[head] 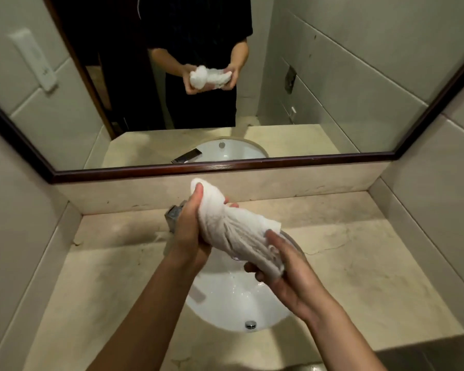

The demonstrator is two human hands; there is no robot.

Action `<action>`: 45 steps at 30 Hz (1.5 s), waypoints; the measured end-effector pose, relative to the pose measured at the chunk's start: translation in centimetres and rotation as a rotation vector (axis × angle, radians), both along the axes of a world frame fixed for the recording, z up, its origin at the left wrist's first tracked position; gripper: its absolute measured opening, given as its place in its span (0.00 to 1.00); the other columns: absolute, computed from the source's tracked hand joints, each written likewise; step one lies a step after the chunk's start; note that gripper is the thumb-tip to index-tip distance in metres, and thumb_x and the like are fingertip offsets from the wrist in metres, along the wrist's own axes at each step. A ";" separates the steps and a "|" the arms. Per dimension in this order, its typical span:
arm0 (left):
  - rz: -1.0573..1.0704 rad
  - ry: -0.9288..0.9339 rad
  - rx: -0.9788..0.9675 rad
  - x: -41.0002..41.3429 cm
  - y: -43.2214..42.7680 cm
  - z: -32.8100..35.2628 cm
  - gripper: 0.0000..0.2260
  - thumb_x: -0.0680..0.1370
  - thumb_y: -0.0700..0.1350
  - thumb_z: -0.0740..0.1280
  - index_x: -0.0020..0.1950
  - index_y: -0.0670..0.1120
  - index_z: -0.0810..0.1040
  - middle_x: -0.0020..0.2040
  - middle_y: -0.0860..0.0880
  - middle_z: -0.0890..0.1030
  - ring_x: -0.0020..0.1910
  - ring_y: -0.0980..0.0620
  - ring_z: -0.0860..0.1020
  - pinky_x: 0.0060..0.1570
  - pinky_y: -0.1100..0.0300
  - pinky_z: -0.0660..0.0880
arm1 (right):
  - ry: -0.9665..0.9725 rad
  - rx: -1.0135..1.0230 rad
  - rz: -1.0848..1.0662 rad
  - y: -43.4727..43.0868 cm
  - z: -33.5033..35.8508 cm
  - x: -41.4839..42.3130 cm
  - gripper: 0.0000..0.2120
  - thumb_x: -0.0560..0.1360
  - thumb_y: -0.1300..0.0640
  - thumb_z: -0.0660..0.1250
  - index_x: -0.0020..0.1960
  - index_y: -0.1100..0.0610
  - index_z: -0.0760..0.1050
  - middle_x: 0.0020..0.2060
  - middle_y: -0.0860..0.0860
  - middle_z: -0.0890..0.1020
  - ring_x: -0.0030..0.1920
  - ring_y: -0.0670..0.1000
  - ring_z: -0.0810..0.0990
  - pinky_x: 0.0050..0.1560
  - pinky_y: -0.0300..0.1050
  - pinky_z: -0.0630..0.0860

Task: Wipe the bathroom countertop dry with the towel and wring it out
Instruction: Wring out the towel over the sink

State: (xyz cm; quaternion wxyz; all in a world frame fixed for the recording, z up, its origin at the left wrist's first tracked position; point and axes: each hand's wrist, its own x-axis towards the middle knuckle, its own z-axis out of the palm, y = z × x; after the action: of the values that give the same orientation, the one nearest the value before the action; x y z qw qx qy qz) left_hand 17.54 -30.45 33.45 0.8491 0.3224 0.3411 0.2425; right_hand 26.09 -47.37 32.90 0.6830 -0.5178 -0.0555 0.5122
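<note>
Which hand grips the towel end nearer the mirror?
The left hand, curled round the upper end of the towel beside the faucet. The right hand grips the lower end, closer to the camera, above the sink.

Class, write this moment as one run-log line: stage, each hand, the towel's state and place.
stage: wringing | left hand: grips far end | right hand: grips near end | towel: twisted, above sink

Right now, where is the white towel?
In the head view, the towel is mid-frame, twisted between the left hand and right hand, held above the sink, just right of the faucet.
</note>
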 end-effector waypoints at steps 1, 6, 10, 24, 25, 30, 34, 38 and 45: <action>-0.031 -0.052 -0.029 -0.4 0.3 0.4 0.32 0.80 0.66 0.62 0.67 0.39 0.78 0.60 0.40 0.84 0.60 0.42 0.84 0.58 0.45 0.81 | 0.062 0.003 -0.012 0.1 0.3 0.1 0.16 0.81 0.51 0.64 0.52 0.61 0.85 0.45 0.64 0.85 0.35 0.59 0.82 0.28 0.43 0.74; -0.082 0.051 0.119 -1.1 1.5 0.0 0.37 0.74 0.72 0.67 0.73 0.48 0.76 0.65 0.44 0.83 0.64 0.44 0.83 0.66 0.41 0.77 | -0.483 -0.023 -0.118 0.3 0.6 -1.2 0.12 0.83 0.49 0.65 0.57 0.57 0.79 0.50 0.58 0.87 0.49 0.60 0.86 0.48 0.52 0.79; 0.112 0.282 0.288 -1.7 1.3 -1.0 0.43 0.64 0.61 0.83 0.72 0.48 0.70 0.63 0.43 0.81 0.58 0.41 0.84 0.54 0.40 0.84 | -0.660 -0.095 -0.034 0.1 1.2 -2.1 0.12 0.85 0.51 0.62 0.54 0.54 0.82 0.43 0.48 0.87 0.42 0.46 0.84 0.44 0.42 0.77; -0.100 0.249 0.699 -5.5 2.9 0.4 0.09 0.83 0.52 0.67 0.59 0.50 0.81 0.52 0.51 0.87 0.51 0.53 0.85 0.50 0.61 0.80 | -0.403 0.011 -0.485 1.5 4.4 3.7 0.09 0.82 0.57 0.67 0.43 0.55 0.74 0.37 0.55 0.81 0.36 0.52 0.79 0.41 0.49 0.76; -0.143 0.240 0.729 -5.8 3.2 0.0 0.10 0.84 0.53 0.66 0.57 0.49 0.80 0.51 0.49 0.86 0.49 0.52 0.83 0.49 0.58 0.78 | -0.408 0.031 -0.466 1.6 5.1 4.1 0.09 0.81 0.57 0.68 0.43 0.55 0.74 0.35 0.54 0.81 0.36 0.52 0.80 0.41 0.50 0.77; -0.373 0.213 0.849 -7.0 4.3 -0.9 0.20 0.81 0.59 0.63 0.54 0.42 0.81 0.52 0.41 0.85 0.49 0.50 0.81 0.52 0.52 0.76 | -0.464 0.067 -0.417 2.6 8.1 6.7 0.12 0.76 0.55 0.75 0.40 0.57 0.75 0.32 0.53 0.79 0.32 0.50 0.79 0.38 0.45 0.78; -0.629 0.423 1.054 -7.0 4.9 0.4 0.14 0.85 0.53 0.64 0.55 0.48 0.86 0.61 0.57 0.81 0.58 0.63 0.79 0.62 0.59 0.74 | -0.319 0.103 -0.347 4.9 10.2 7.0 0.14 0.76 0.55 0.76 0.39 0.59 0.75 0.31 0.55 0.76 0.34 0.54 0.79 0.40 0.50 0.79; -0.328 0.152 0.925 -5.6 0.9 1.7 0.27 0.76 0.63 0.72 0.73 0.63 0.70 0.68 0.62 0.77 0.67 0.67 0.75 0.67 0.58 0.76 | -0.276 0.104 -0.122 9.1 11.0 2.4 0.13 0.77 0.52 0.74 0.43 0.60 0.77 0.33 0.56 0.79 0.35 0.55 0.79 0.40 0.49 0.78; 0.228 0.082 0.828 -4.4 -0.8 2.8 0.11 0.76 0.50 0.70 0.59 0.57 0.81 0.54 0.55 0.87 0.55 0.54 0.85 0.53 0.59 0.82 | -0.192 0.196 0.060 11.2 10.3 -1.2 0.17 0.80 0.52 0.69 0.53 0.69 0.80 0.43 0.62 0.86 0.38 0.55 0.86 0.43 0.47 0.86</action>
State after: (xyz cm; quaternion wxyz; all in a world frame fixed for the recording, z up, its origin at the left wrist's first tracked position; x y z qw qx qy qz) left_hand 13.17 -31.21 36.21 0.6014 0.6057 0.2820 0.4382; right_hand 24.92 -36.17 43.19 0.7063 -0.4931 -0.1858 0.4727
